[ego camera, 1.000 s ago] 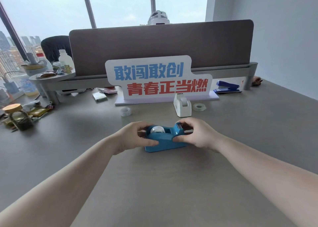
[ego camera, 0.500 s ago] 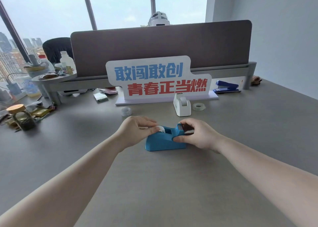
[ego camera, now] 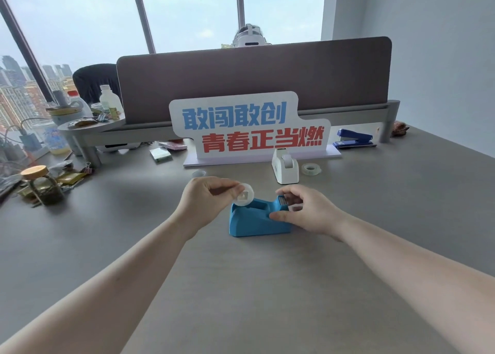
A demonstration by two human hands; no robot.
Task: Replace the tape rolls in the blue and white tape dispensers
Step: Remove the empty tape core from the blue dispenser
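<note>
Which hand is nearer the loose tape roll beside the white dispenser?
Right. The right hand grips the blue dispenser's cutter end, below the loose tape roll. The left hand is farther left, holding a roll above the dispenser's back.

A high-rise office. Shown by a long grey laminate desk (ego camera: pixel 375 219) split by a brown fabric privacy partition (ego camera: pixel 254 77), a dark blue metal stapler (ego camera: pixel 354 138), a black mesh office chair (ego camera: pixel 93 81), and floor-to-ceiling windows (ego camera: pixel 80 18) overlooking city towers.

tape roll (ego camera: pixel 243 198) now out of the blue dispenser (ego camera: pixel 258 221), up in left hand (ego camera: pixel 207 202)
</note>
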